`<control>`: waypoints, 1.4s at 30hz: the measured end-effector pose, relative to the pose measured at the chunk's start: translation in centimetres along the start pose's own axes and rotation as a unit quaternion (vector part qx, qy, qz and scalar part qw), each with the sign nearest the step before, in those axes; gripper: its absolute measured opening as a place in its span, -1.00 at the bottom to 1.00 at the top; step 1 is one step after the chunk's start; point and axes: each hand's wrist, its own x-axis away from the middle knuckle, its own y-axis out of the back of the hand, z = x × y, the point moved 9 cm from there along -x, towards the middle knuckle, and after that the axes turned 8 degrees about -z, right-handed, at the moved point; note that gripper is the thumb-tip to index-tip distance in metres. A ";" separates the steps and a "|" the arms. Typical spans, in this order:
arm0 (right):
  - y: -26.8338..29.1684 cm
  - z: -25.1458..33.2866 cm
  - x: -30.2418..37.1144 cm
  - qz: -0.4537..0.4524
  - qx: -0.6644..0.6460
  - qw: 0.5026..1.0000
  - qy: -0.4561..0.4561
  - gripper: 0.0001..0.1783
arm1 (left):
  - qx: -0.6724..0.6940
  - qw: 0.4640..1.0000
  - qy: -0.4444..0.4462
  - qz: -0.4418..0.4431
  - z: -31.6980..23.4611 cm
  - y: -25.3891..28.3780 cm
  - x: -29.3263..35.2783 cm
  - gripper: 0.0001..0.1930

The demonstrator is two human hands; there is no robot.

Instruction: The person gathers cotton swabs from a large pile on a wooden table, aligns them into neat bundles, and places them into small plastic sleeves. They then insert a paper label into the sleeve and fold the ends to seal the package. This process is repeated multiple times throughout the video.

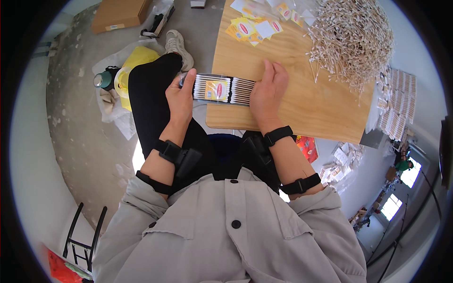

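A long flat pack of cotton swabs (212, 88) lies level between my hands, over the table's near-left corner. It has a dark backing, clear wrap and a yellow and white card under the film. White tips show in rows, with darker sticks in the right section. My left hand (181, 96) grips the left end, thumb on top. Around the right end is my right hand (269, 94), its bent fingers covering that part of the pack. What lies under the right palm is hidden.
The wooden table (283, 111) carries a big heap of loose cotton swabs (354, 40) at the far right. Several yellow and white cards (252, 29) lie near its far edge. Left on the floor are a yellow bag (137, 61), a green-capped bottle (102, 79) and a cardboard box (119, 14).
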 end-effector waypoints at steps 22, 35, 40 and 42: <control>-1.7 3.7 -0.2 0.002 -0.016 1.000 0.003 -0.57 | -0.087 0.991 -0.099 -0.032 -2.5 0.1 0.8 -0.68; 0.9 0.5 3.2 -0.055 -0.345 0.878 -0.329 -0.62 | -0.044 0.997 -0.055 0.013 -1.5 0.8 -0.2 -0.69; -1.0 2.0 4.1 -0.040 -0.499 0.778 -0.381 -0.56 | 0.002 0.997 0.040 0.071 -1.1 -0.2 0.5 -0.74; -1.2 3.1 4.1 -0.028 -0.488 0.800 -0.349 -0.54 | 0.008 0.999 0.001 0.048 -1.5 -0.5 1.2 -0.70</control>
